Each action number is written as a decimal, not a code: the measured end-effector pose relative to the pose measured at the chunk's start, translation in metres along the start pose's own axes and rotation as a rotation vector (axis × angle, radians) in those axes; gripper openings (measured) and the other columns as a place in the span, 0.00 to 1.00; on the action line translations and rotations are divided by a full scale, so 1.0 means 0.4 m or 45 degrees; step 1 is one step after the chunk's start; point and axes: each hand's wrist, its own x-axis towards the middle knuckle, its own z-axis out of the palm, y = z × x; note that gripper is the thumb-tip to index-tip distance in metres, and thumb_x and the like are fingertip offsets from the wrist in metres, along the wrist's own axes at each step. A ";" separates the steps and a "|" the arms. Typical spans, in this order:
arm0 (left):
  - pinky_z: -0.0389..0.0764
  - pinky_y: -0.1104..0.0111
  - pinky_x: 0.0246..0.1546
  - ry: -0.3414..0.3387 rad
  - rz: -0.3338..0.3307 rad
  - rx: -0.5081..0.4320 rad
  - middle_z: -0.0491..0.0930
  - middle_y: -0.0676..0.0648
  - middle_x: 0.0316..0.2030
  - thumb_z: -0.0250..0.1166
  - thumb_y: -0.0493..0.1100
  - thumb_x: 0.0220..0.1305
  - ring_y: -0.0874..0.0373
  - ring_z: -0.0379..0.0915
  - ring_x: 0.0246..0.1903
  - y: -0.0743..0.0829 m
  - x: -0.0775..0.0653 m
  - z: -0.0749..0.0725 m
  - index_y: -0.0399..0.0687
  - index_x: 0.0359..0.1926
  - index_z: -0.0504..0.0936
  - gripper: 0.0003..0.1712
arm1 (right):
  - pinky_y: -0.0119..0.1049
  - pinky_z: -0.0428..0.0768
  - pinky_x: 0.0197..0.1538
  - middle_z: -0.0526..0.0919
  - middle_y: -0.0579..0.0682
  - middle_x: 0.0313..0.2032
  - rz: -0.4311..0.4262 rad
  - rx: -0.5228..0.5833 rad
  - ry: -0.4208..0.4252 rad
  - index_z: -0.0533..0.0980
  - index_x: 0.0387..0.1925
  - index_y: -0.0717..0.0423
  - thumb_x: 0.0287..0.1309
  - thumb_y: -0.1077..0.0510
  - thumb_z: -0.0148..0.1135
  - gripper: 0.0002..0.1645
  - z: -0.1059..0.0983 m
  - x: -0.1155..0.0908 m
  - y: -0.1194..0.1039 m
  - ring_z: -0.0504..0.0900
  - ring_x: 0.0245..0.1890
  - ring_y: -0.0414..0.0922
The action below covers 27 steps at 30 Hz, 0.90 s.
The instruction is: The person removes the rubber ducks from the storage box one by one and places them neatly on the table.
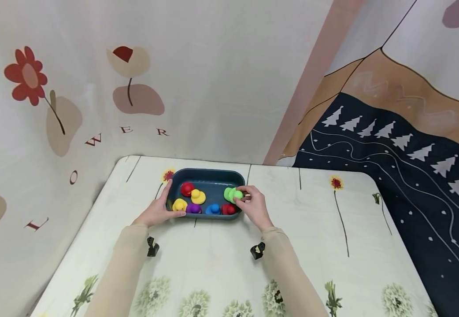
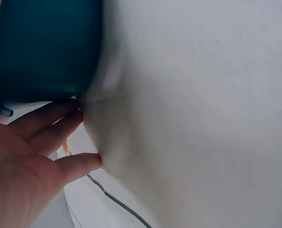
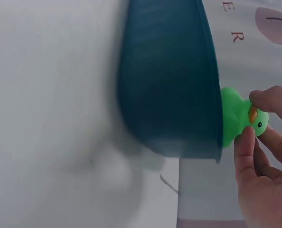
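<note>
Floral tablecloth [image 1: 213,257]; tray [image 1: 209,180]; right hand [image 1: 254,206] pinches green duck [image 1: 232,194], red duck [image 1: 228,209] near.

smooth plastic, by the look of it, on the dark teal-blue rectangular tray [image 1: 209,185], faint sheen along its wall; the bright green duck-shaped toy [image 3: 232,114], smooth too, rubbery or plastic; matt now, the white flower-printed tablecloth [image 1: 217,259]; matt again, the beige fabric sleeves [image 1: 120,264]; behind, white printed cloth backdrop [image 1: 213,88], dull-finished.

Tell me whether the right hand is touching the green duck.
Touching. The right wrist view shows the right hand pinching the green duck by its head.
</note>
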 end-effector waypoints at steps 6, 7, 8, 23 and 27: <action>0.59 0.36 0.59 0.002 0.010 -0.012 0.47 0.26 0.70 0.72 0.56 0.55 0.26 0.55 0.62 -0.007 0.004 0.001 0.53 0.76 0.26 0.69 | 0.37 0.81 0.42 0.80 0.56 0.44 -0.025 0.029 0.045 0.80 0.46 0.65 0.53 0.69 0.68 0.16 -0.031 -0.008 0.004 0.78 0.40 0.49; 0.59 0.36 0.59 0.003 0.010 -0.015 0.47 0.27 0.70 0.72 0.56 0.55 0.26 0.55 0.63 -0.008 0.004 0.001 0.53 0.76 0.26 0.69 | 0.36 0.81 0.42 0.80 0.55 0.44 -0.028 0.032 0.053 0.80 0.46 0.65 0.53 0.69 0.69 0.16 -0.037 -0.009 0.004 0.78 0.40 0.49; 0.58 0.36 0.59 0.004 0.010 -0.016 0.46 0.27 0.71 0.72 0.57 0.55 0.26 0.55 0.62 -0.009 0.005 0.002 0.54 0.76 0.26 0.69 | 0.35 0.80 0.42 0.80 0.55 0.44 -0.033 0.033 0.061 0.80 0.46 0.65 0.53 0.69 0.69 0.16 -0.042 -0.009 0.006 0.78 0.40 0.49; 0.59 0.36 0.58 0.008 0.005 0.004 0.46 0.27 0.71 0.72 0.57 0.55 0.25 0.58 0.61 -0.004 0.004 0.000 0.53 0.76 0.26 0.69 | 0.33 0.80 0.40 0.80 0.60 0.43 -0.009 0.007 0.135 0.80 0.46 0.66 0.52 0.69 0.69 0.17 -0.116 -0.022 0.060 0.80 0.39 0.54; 0.59 0.36 0.58 0.006 0.001 0.000 0.44 0.28 0.71 0.72 0.57 0.55 0.25 0.56 0.62 -0.003 0.005 0.001 0.53 0.76 0.26 0.69 | 0.32 0.80 0.40 0.80 0.57 0.43 0.031 -0.031 0.143 0.80 0.46 0.65 0.53 0.68 0.69 0.17 -0.135 -0.021 0.082 0.80 0.39 0.50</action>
